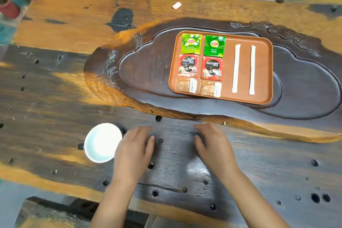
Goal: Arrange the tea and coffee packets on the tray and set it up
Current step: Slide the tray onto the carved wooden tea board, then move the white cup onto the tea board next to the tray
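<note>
An orange-brown tray [262, 72] lies in the hollow of a dark carved tea board [144, 72]. On its left half sit two green Lipton tea packets [191, 43] [214, 46], below them two red Nescafe coffee packets [188, 65] [212, 68], and at the front two brown sugar sachets [186, 85] [211, 89]. Two white stick packets [236, 68] [252, 70] lie upright on the right half. My left hand [134, 151] and my right hand [212, 146] rest flat on the table in front of the board, fingers apart, holding nothing.
A white cup [101, 142] stands just left of my left hand. A small white and red wrapper [176, 5] lies on the far table. A red pot [8, 8] is at the far left corner. The wooden table [55, 29] has many small holes.
</note>
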A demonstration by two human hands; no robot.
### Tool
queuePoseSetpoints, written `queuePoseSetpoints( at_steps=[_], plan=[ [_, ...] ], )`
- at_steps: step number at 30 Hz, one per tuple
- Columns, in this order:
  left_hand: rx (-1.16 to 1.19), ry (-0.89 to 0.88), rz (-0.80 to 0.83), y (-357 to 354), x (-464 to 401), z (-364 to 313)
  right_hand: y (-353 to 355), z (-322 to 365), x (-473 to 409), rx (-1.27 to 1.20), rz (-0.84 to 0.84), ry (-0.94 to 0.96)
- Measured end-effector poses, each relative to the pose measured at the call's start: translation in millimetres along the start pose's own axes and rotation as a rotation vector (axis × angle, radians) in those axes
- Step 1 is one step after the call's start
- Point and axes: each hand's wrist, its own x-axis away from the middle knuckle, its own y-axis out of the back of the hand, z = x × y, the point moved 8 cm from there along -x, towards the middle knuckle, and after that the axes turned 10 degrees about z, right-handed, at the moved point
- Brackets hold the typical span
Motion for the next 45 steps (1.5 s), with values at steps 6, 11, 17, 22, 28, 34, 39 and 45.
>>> queuePoseSetpoints(
  at_steps=[6, 11, 17, 22, 28, 34, 39, 45],
  plan=[
    [-0.230, 0.012, -0.101, 48, 4, 70, -22, 29, -8, 0.285, -0.081, 0.200],
    [-0.264, 0.147, -0.039, 52, 23, 133, -59, 22, -14, 0.428, 0.015, 0.239],
    [0.123, 0.379, 0.066, 36, 45, 179, -99, -2, -11, 0.569, 0.176, 0.173],
    [0.552, 0.402, 0.124, 29, 56, 193, -105, -14, -9, 0.622, 0.219, 0.175],
    [0.995, 0.463, 0.165, -1, 64, 205, -106, -20, -9, 0.596, 0.235, 0.181],
    [1.207, 0.505, 0.048, -15, 60, 203, -101, -20, -13, 0.585, 0.230, 0.304],
    [1.255, 0.398, 0.042, -6, 38, 187, -99, -6, -33, 0.595, 0.274, 0.460],
    [1.226, 0.164, 0.118, 27, -30, 133, -105, -11, -40, 0.566, 0.306, 0.475]
  ],
)
